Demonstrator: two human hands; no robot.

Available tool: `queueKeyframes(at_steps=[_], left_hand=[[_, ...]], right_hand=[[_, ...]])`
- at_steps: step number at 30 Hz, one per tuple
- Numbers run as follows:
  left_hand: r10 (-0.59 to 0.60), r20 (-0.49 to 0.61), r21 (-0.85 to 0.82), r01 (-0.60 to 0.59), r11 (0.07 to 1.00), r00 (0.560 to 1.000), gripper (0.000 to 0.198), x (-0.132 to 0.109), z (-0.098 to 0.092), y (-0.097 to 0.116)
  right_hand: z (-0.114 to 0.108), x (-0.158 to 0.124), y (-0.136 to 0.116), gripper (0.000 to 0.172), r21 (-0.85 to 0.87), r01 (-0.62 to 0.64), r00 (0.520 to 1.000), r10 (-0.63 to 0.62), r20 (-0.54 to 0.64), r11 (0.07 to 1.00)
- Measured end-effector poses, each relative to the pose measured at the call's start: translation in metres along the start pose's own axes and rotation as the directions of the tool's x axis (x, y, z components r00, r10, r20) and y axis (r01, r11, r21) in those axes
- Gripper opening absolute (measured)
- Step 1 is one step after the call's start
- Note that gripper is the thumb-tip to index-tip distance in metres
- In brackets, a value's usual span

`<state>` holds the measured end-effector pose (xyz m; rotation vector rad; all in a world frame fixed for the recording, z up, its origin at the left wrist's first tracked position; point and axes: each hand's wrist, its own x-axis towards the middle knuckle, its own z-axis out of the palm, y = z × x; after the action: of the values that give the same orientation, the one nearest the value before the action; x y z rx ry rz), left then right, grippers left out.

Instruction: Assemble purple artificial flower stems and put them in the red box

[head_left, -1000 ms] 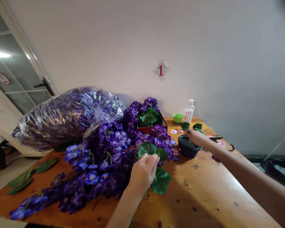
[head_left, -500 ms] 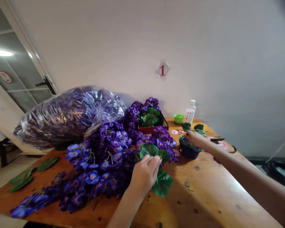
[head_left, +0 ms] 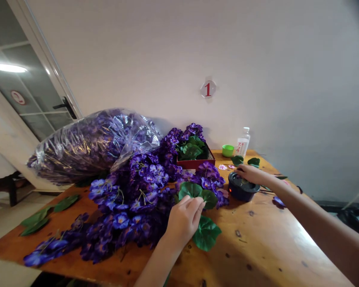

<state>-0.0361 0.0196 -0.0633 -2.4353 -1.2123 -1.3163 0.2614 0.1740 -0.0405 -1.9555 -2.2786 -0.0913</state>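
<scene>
The fingers of the left hand (head_left: 184,217) were pinched together on some green leaves (head_left: 208,233), left of the pot; those of the right hand (head_left: 250,173) bent down over the pot (head_left: 242,195) itself, and whether they gripped anything I could not tell. Far left of the pot, a door sign (head_left: 18,97) carried a red mark, unclear. Nearer it lay a clear bag (head_left: 92,147), loose purple flowers (head_left: 119,220) and a red box (head_left: 211,162) with an unreadable white label (head_left: 189,172). Above, left of the pot, a plaque (head_left: 208,89) read "1". Behind the pot stood a green cup (head_left: 228,150) and a bottle (head_left: 242,146) with red characters.
</scene>
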Motion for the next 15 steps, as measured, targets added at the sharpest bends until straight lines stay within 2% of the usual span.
queueKeyframes(at_steps=[4, 8, 15], left_hand=[[-0.074, -0.012, -0.024, 0.074, 0.997, 0.997, 0.014, -0.0005, -0.0013, 0.0007], [-0.036, -0.007, -0.042, 0.036, 0.998, 0.999, 0.013, -0.0001, 0.0001, 0.0017], [-0.073, -0.027, -0.045, 0.072, 0.996, 0.997, 0.015, -0.0010, -0.0011, 0.0028]], right_hand=[[-0.0054, -0.0008, -0.0012, 0.027, 0.011, -0.003, 0.999, 0.003, 0.032, 1.000], [-0.0066, -0.0040, 0.0000, 0.026, 0.040, -0.037, 0.999, 0.036, 0.030, 0.999], [-0.0050, -0.0091, -0.0022, 0.023, 0.187, -0.143, 0.981, 0.165, -0.104, 0.972]])
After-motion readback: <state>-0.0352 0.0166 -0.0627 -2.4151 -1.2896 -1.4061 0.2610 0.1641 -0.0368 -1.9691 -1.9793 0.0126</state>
